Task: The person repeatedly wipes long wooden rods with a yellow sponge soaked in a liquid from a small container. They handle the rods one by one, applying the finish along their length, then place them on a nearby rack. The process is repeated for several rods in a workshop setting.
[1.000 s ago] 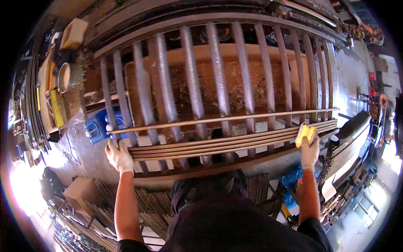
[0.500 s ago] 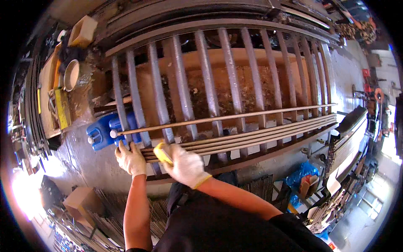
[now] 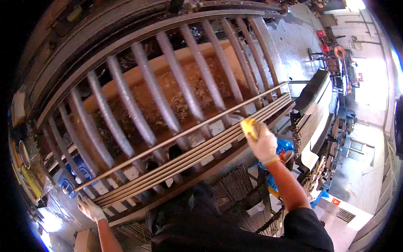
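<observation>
Several thin brown rods [image 3: 184, 158] lie side by side along the near part of a slatted metal rack [image 3: 142, 67]. A single rod [image 3: 180, 138] lies apart, a little farther off. In a white glove, my left hand [image 3: 91, 209] is at the left ends of the grouped rods, its fingers stretched out. My right hand [image 3: 264, 145], also gloved, grips a small yellow block [image 3: 249, 128] over the right part of the grouped rods. The block's exact kind is not clear, and my fingers partly cover it.
Under the slats is a brown trough [image 3: 176, 90] with dirty residue. Blue jugs [image 3: 69, 182] stand beneath the rack's left end. To the right are a stack of flat strips [image 3: 312, 115] and a blue plastic bag [image 3: 283, 147]. A cardboard box [image 3: 86, 240] is at lower left.
My right hand has travelled right along the rods with the yellow block, away from my left hand, which stays near the left rod ends. The whole view has turned and shifted rightward.
</observation>
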### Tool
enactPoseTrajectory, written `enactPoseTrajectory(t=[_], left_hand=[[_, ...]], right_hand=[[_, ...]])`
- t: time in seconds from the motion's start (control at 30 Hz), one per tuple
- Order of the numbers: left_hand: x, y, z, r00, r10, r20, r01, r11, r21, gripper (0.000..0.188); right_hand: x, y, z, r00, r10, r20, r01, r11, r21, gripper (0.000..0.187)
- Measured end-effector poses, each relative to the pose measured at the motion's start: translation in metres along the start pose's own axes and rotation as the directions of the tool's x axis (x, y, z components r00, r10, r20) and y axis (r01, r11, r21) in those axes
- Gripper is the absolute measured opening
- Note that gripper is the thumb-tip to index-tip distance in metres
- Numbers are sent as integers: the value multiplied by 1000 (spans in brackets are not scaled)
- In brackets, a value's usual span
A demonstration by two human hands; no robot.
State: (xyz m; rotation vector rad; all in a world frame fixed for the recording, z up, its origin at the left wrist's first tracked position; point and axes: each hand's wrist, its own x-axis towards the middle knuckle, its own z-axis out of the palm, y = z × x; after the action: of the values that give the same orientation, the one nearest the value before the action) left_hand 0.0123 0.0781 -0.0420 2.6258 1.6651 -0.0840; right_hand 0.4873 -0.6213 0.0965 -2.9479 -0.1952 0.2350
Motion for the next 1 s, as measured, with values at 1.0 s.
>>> enactPoseTrajectory(t=[1.0], left_hand=[[-2,60,-22,981,-185,-63,182,981,-61,60]], right_hand=[[-31,-66,43,946,323,35,-320,910,265,57]])
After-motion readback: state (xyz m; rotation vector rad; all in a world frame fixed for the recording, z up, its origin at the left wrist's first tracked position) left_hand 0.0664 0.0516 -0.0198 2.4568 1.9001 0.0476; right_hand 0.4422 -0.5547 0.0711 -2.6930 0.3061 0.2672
